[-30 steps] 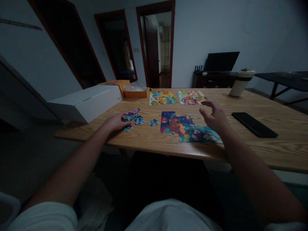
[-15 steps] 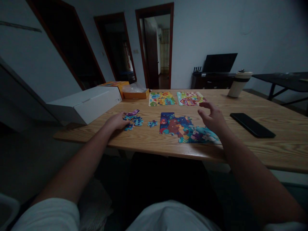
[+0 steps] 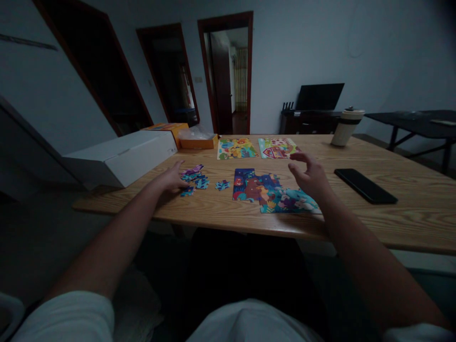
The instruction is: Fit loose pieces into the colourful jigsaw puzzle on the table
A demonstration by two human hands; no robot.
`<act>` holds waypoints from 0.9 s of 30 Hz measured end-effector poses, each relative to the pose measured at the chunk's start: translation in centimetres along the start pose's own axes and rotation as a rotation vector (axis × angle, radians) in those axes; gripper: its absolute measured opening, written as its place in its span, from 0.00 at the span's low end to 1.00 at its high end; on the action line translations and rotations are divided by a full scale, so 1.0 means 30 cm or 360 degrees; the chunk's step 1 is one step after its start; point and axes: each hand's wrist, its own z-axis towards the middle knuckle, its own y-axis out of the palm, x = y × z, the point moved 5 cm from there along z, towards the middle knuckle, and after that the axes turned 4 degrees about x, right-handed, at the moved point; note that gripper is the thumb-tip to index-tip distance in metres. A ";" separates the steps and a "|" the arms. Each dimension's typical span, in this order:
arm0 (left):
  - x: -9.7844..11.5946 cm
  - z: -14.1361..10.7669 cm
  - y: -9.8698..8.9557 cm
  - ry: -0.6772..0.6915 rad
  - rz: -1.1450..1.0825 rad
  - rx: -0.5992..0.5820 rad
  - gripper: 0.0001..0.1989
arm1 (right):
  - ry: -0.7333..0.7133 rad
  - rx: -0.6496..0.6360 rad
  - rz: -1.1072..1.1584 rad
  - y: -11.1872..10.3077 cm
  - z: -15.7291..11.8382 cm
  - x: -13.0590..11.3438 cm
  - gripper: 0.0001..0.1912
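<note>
My left hand rests at the left side of a small pile of loose puzzle pieces, fingers apart, its fingertips at the pieces. One blue piece lies by itself to the right of the pile. A partly assembled puzzle with dark blue and teal areas lies in front of me, its upper right part stepped. Over its right end hovers my right hand, thumb and fingers spread, holding nothing.
Two bright picture puzzles, one yellow and one pink, lie farther back. A white box and an orange box with clear plastic stand left. A black phone and a cup are right.
My left hand has opened its fingers more and drawn slightly left at the pile. The whole view has shifted a little. My right hand keeps its pose over the puzzle.
</note>
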 end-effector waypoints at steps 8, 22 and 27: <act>-0.026 -0.049 -0.101 -0.0071 -0.0223 -0.0286 0.60 | -0.0028 -0.0075 0.0018 0.007 -0.005 -0.008 0.16; 0.615 -0.038 0.083 0.0766 -0.0761 -0.0392 0.54 | 0.1033 -0.1105 0.0920 0.260 0.005 -0.105 0.18; 0.789 0.044 0.201 0.1246 -0.0571 0.0143 0.41 | 0.1059 -0.0862 0.0841 0.320 0.120 -0.015 0.16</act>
